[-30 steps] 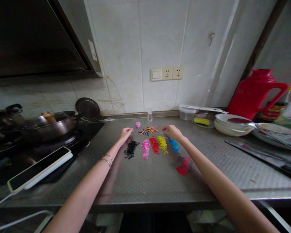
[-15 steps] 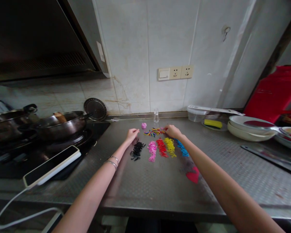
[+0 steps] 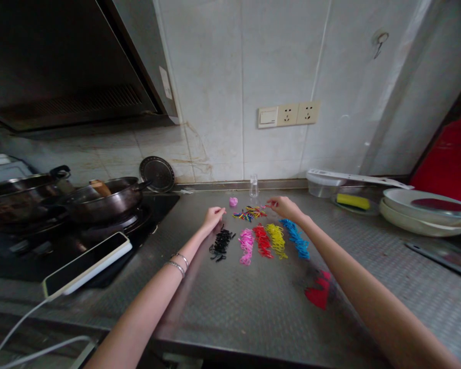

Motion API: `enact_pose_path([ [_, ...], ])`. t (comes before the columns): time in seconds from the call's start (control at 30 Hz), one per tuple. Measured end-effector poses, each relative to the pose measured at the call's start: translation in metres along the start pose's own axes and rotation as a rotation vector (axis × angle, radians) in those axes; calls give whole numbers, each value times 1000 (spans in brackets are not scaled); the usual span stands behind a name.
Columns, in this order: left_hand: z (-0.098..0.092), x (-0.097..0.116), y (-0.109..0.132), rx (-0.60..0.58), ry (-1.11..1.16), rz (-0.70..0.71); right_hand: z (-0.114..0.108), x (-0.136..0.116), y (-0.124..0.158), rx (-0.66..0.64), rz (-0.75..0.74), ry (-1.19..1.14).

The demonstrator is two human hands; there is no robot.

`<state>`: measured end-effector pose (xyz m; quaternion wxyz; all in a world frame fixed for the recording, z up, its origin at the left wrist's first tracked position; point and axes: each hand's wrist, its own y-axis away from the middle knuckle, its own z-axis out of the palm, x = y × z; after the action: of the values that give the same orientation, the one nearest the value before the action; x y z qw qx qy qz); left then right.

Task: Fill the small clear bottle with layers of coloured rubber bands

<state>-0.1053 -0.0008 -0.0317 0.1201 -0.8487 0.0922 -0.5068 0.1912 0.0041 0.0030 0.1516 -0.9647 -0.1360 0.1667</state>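
Observation:
My left hand (image 3: 214, 217) is held just behind the pile of black rubber bands (image 3: 222, 243), its thumb and fingertips pressed together; what is between them, if anything, is too small to see. Beside the mixed-colour pile of rubber bands (image 3: 249, 213), my right hand (image 3: 286, 207) pinches a small red rubber band (image 3: 268, 206). In a row nearer me lie sorted piles of pink rubber bands (image 3: 246, 247), red rubber bands (image 3: 263, 241), yellow rubber bands (image 3: 277, 241) and blue rubber bands (image 3: 296, 240), the last close under my right wrist.
A pink roll (image 3: 233, 202) and a small clear bottle (image 3: 253, 187) stand behind the mixed pile. Pans (image 3: 103, 197) and a phone (image 3: 86, 264) are on the left. A plastic tub (image 3: 322, 185), yellow sponge (image 3: 352, 201) and stacked bowls (image 3: 418, 218) occupy the right.
My right hand has drawn slightly away from the mixed pile to the right, with a red band at its fingertips. The left stays near the black pile. The view has shifted a little.

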Motion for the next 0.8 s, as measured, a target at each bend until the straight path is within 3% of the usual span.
enact_pose_path([
  [0.13, 1, 0, -1, -8, 2, -26, -13, -4, -2, -34, -83, -85],
  [0.3, 3, -2, -2, -15, 18, -17, -25, -25, 4, -325, -210, -226],
  [0.4, 5, -3, -6, -18, 6, -44, -28, -38, 10, -497, -209, -287],
  [0.53, 8, 0, -16, -116, -76, -45, -34, -47, 15, -645, -209, -277],
  [0.67, 15, 12, -22, -279, -181, 60, -40, -47, 16, -651, -150, -287],
  [0.8, 26, 22, -22, -316, -260, 139, -42, -41, 12, -554, -110, -279],
])
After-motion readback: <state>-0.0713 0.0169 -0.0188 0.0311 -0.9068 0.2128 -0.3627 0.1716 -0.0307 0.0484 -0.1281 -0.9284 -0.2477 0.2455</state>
